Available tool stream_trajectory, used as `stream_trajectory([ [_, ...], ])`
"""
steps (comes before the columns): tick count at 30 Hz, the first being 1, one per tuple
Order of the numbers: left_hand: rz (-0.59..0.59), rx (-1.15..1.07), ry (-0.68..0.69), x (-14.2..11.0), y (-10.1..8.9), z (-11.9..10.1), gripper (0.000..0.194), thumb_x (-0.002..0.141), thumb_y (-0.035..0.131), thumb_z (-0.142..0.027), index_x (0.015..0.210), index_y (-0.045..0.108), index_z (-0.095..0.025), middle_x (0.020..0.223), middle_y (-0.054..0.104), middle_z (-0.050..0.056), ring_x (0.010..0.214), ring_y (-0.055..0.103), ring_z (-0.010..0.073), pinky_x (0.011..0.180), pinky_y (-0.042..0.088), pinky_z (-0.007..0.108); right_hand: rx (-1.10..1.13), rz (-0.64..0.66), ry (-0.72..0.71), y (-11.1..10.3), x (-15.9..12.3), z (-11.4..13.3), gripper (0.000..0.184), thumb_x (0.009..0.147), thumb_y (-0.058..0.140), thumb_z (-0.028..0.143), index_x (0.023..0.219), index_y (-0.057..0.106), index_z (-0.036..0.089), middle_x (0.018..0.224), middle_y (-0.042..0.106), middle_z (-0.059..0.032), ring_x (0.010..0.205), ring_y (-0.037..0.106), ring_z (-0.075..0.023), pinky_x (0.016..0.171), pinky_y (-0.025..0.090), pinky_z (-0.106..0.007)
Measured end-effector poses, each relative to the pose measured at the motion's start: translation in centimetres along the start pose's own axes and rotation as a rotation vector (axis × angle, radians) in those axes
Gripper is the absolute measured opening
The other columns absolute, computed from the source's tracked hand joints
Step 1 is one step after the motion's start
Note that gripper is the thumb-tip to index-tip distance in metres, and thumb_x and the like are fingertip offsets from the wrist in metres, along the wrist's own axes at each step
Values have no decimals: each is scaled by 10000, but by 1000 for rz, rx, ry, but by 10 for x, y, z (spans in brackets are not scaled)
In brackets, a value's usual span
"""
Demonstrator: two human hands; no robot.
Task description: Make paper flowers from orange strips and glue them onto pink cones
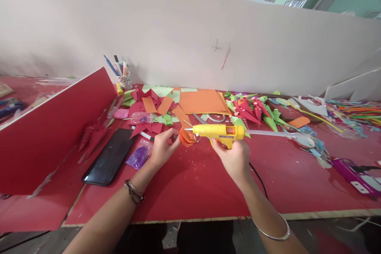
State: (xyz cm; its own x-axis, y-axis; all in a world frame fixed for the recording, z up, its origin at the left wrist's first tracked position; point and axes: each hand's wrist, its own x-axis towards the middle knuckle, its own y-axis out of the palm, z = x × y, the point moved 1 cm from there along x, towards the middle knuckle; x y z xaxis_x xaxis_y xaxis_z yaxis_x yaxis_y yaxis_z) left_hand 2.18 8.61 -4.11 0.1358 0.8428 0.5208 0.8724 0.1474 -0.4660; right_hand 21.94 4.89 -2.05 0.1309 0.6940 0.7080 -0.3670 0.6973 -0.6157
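Note:
My right hand (235, 159) is wrapped round the handle of a yellow hot glue gun (218, 130). A long translucent glue stick (268, 133) sticks out of its back end, and its nozzle points left. My left hand (165, 147) is closed, with thumb and fingertips at the left edge of an orange paper coil (187, 139), which it appears to pinch. The glue gun's tip is just above the coil; whether they touch cannot be made out. Behind the gun are scissors (199, 118), partly hidden, and a roll of clear tape (216, 118).
Red paper scraps (147, 107) and orange sheets (202, 101) lie behind my hands. Red and green paper cones (253, 111) are heaped to the right. A black phone (110, 156) lies left, beside a standing red board (53, 135). A purple power strip (355, 174) is far right.

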Motion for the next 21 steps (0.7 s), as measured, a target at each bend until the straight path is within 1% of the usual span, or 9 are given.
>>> stream_trajectory([
  [5, 1, 27, 21, 0, -1, -1, 137, 757, 478, -195, 634, 512, -146, 492, 484, -46, 439, 424, 46, 452, 348, 138, 3, 28, -4, 3, -2, -2, 156, 698, 539, 301, 615, 521, 170, 490, 529, -13, 462, 513, -139, 441, 409, -250],
  [10, 1, 35, 47, 1, -1, 0, 153, 761, 481, -209, 621, 502, -150, 489, 472, -47, 442, 414, 46, 444, 339, 137, 21, 65, 14, 3, -2, -3, 172, 701, 522, 291, 586, 512, 164, 488, 533, -23, 458, 514, -142, 442, 405, -252],
  [13, 10, 38, 42, 0, -1, 0, 159, 766, 476, -220, 624, 501, -152, 492, 471, -46, 444, 411, 48, 445, 340, 140, 28, 71, 17, 1, -1, -2, 178, 706, 507, 290, 585, 515, 160, 480, 526, -27, 458, 514, -148, 440, 402, -256],
  [21, 25, 27, 1, 0, -1, 0, 139, 757, 466, -202, 631, 501, -154, 492, 477, -46, 439, 416, 50, 445, 343, 142, 46, 77, 9, 0, 0, -1, 135, 708, 471, 266, 667, 543, 159, 495, 537, -22, 467, 513, -144, 441, 405, -243],
])
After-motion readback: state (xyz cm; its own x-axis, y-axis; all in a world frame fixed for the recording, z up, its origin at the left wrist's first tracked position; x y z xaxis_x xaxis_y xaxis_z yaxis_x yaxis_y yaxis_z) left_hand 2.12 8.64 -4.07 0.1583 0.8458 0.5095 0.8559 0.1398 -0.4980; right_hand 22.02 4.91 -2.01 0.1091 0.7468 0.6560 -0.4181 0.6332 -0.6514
